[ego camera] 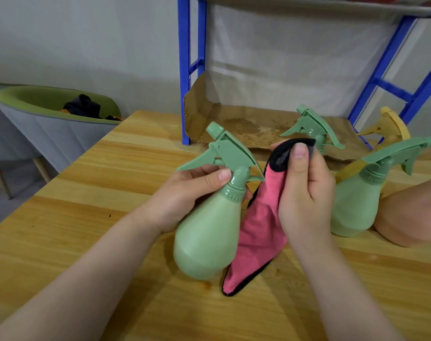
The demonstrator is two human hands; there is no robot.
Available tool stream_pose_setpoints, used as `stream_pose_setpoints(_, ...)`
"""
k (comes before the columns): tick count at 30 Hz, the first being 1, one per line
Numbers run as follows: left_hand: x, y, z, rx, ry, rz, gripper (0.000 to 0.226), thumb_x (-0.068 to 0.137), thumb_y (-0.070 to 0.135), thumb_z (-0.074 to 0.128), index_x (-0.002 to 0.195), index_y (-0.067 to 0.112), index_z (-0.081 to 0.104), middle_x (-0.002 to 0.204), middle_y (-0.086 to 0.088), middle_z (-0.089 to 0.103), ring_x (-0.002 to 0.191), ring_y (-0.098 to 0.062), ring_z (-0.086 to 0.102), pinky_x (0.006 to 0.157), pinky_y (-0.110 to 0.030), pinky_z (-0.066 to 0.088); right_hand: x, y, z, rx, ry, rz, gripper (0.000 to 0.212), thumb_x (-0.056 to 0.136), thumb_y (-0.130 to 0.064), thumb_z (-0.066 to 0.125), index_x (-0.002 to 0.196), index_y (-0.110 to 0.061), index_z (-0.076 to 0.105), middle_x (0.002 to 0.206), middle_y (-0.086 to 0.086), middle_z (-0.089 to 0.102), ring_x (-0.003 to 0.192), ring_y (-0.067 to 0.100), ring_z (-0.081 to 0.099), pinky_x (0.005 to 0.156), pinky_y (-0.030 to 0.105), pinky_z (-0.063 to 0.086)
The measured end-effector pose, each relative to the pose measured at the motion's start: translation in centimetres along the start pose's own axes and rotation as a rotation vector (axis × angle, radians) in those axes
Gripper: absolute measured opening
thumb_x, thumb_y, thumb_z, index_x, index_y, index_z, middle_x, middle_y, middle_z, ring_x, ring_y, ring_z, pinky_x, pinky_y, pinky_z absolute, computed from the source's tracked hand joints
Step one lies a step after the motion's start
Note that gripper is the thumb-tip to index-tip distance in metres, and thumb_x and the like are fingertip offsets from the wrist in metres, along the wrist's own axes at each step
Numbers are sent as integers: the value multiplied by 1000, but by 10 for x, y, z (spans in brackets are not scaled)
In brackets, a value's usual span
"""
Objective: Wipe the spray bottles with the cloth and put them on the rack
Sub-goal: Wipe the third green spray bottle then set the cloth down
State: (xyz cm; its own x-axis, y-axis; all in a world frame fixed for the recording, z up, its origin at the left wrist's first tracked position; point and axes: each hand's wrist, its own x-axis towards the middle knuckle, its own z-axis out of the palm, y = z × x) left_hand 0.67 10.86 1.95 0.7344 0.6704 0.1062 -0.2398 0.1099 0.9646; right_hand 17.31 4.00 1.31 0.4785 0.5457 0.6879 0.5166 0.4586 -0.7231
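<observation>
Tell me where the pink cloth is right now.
In the head view the pink cloth hangs at centre, pinched at its top by the right hand, beside the green spray bottle that the left hand holds above the wooden table.

Both forearms were left bare, with no sleeves seen on them. The left hand [185,193] and right hand [305,193] were ungloved, nails trimmed short.

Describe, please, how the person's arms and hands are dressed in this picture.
Both forearms are bare, with no sleeve in view. The left hand and right hand wear no gloves, and no rings, watch or bracelet show. The fingernails are short and unpainted.
</observation>
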Motion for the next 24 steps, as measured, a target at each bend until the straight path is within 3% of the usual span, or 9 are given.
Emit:
stream_pose_setpoints(4,1,0,3,113,27,-75,36,60,39,86,89,18,79,88,-11,75,78,-24,71,72,-35,58,0,-7,1,51,-181,-59,23,101,-34,38,92,-29,58,79,-17,61,78,-1,59,72,16,44)
stream_pose_setpoints(7,0,2,5,135,59,-92,11,72,28,72,79,26,80,80,-3,76,71,-16,71,65,-28,58,-3,-14,2,54,-354,-32,22,99,-35,47,92,-17,58,75,-4,61,68,7,59,61,21,46)
stream_pose_setpoints(9,0,4,7,142,65,-109,6,73,28,75,76,27,80,78,-2,75,67,-15,71,62,-27,57,-3,-14,0,-12,-390,-6,22,97,-35,55,92,-13,57,69,-4,59,66,4,61,57,14,43)
stream_pose_setpoints(13,-2,8,11,166,25,-24,9,81,23,73,78,30,78,77,0,74,67,-13,70,60,-25,57,-4,-16,1,-303,-353,-121,29,97,-47,42,86,-22,49,71,-13,52,67,5,54,58,12,36)
stream_pose_setpoints(18,-3,6,17,170,-46,36,26,81,17,59,78,36,77,77,7,75,69,-7,71,62,-21,56,-8,-22,3,-494,-118,-336,43,104,-44,33,79,-17,56,69,-12,44,63,7,40,55,13,30)
stream_pose_setpoints(21,-2,5,20,203,-60,87,26,84,18,58,79,36,75,77,9,73,72,-6,70,64,-20,54,-4,-22,2,-609,-33,-375,49,106,-40,30,70,-18,54,65,-15,37,56,4,31,50,9,22)
stream_pose_setpoints(24,-2,2,22,198,-41,109,19,84,24,60,84,37,75,81,9,74,77,-5,70,67,-19,53,-3,-22,0,-664,-49,-343,54,105,-45,32,64,-19,55,55,-14,40,47,7,36,47,16,21)
